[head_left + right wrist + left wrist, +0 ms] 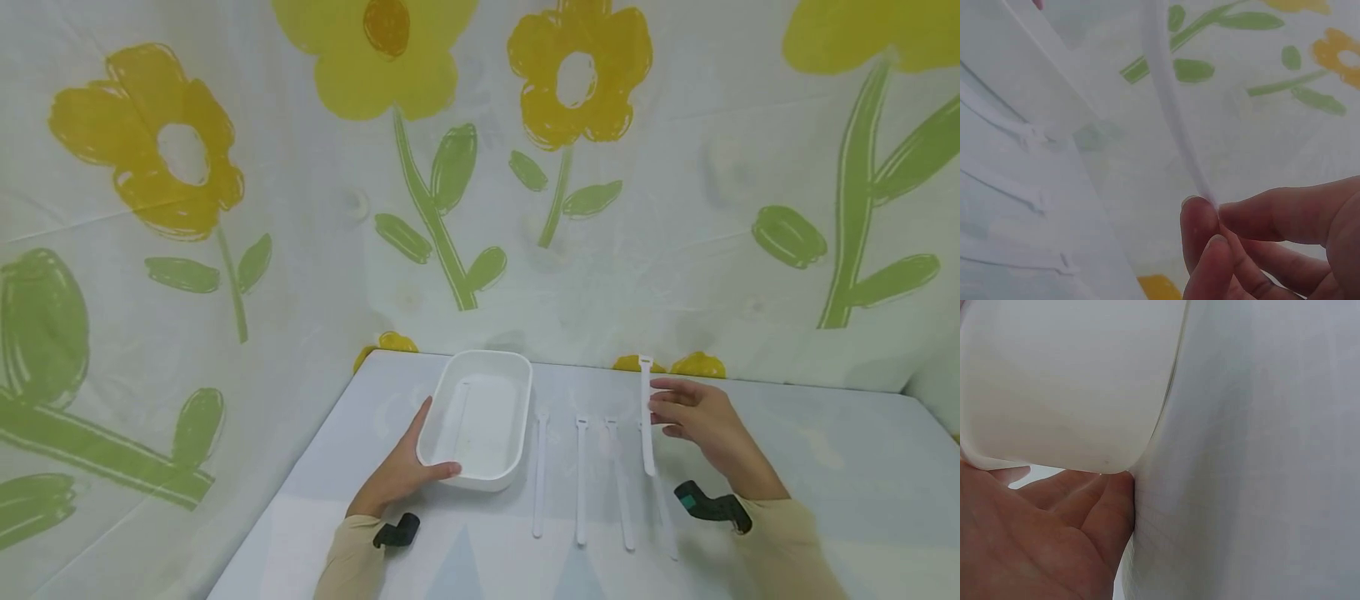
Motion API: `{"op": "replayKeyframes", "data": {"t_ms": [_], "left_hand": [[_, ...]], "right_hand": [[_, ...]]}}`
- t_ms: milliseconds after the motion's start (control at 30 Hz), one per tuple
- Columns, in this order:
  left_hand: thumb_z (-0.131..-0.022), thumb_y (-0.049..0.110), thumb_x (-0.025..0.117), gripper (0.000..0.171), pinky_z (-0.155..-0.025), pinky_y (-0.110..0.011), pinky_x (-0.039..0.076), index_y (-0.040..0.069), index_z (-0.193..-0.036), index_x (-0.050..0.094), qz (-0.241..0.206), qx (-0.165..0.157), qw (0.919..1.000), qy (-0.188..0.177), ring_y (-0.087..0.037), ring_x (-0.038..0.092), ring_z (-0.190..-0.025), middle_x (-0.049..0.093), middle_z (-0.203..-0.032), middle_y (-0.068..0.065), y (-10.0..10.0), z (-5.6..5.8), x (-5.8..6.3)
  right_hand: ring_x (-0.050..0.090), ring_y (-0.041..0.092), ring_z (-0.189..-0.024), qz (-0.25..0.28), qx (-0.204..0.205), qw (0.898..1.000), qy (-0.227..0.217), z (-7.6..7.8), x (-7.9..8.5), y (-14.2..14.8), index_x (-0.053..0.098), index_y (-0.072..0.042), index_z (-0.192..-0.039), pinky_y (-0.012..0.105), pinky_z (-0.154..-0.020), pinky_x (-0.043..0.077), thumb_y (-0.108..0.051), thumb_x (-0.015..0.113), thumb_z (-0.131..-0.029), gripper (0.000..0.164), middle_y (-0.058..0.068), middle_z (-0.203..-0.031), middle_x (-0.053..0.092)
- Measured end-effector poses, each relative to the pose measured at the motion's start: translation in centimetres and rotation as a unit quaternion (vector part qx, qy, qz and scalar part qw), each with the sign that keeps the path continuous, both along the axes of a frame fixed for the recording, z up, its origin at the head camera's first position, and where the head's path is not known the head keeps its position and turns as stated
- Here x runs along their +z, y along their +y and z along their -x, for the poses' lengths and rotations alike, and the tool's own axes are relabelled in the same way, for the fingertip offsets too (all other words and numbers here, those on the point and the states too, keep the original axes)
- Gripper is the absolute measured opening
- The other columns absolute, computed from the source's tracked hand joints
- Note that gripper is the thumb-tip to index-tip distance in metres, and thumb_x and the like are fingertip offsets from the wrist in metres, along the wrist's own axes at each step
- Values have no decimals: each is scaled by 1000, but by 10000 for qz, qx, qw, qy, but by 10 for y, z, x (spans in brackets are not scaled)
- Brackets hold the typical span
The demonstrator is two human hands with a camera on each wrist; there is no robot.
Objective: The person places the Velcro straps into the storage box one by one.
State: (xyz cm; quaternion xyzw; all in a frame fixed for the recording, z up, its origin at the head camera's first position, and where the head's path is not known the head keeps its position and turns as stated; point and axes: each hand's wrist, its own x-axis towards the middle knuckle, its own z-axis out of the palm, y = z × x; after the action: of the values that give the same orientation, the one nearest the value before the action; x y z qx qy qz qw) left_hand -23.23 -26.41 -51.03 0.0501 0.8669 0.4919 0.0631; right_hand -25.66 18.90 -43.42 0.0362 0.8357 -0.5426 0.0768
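My left hand [401,469] holds a white rectangular tray [483,482] by its near left corner, thumb over the rim and fingers along the outer wall. Inside the tray a slim white strip [459,417] shows faintly. In the right wrist view, the thumb and fingertips of my right hand [1272,244] pinch a white cable strap [1172,106]. The head view shows that strap upright above the table, its slotted head at the top, with my right hand [697,417] at its right side. Several similar straps [581,483] lie side by side right of the tray.
A pale table [840,475] lies under everything. Behind it and to the left hangs a white cloth [675,275] printed with yellow flowers and green leaves. Dark wrist-worn devices [716,507] sit at both cuffs.
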Motion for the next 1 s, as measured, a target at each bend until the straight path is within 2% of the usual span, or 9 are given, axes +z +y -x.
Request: {"op": "replayKeyframes", "data": {"t_ms": [167, 400, 667, 1000], "left_hand": [[-76, 40, 91, 128, -122, -65, 28, 28, -168, 3, -65, -1, 10000, 18, -35, 29, -154, 11, -176, -5, 0, 1, -2], [-75, 38, 92, 129, -121, -65, 28, 26, -168, 2, -249, -99, 9996, 25, -35, 33, -151, 12, -176, -6, 0, -1, 0], [-74, 40, 92, 130, -121, -65, 29, 25, -168, 3, -204, -54, 9998, 9, -35, 33, -151, 13, -176, -6, 1, -2, 5], [-75, 39, 92, 128, -120, -63, 32, 23, -168, 4, -120, -44, 9999, 25, -35, 35, -150, 15, -175, -8, 1, -1, 4]], "right_hand": [[71, 9, -93, 143, 108, 9996, 215, 1, 4, -9, 48, 0, -150, 19, -79, 59, -29, 65, -103, 58, 23, -133, 64], [71, 11, -92, 343, 235, 9987, 300, 5, 9, -24, 51, 1, -146, 20, -81, 59, -25, 65, -102, 53, 18, -126, 66], [71, 10, -92, 570, 393, 9970, 352, 10, 16, -44, 52, -1, -146, 20, -81, 59, -24, 65, -103, 51, 13, -121, 68], [72, 12, -91, 787, 444, 9948, 467, 19, 27, -71, 54, -2, -145, 21, -82, 59, -19, 65, -102, 48, 17, -123, 69]]}}
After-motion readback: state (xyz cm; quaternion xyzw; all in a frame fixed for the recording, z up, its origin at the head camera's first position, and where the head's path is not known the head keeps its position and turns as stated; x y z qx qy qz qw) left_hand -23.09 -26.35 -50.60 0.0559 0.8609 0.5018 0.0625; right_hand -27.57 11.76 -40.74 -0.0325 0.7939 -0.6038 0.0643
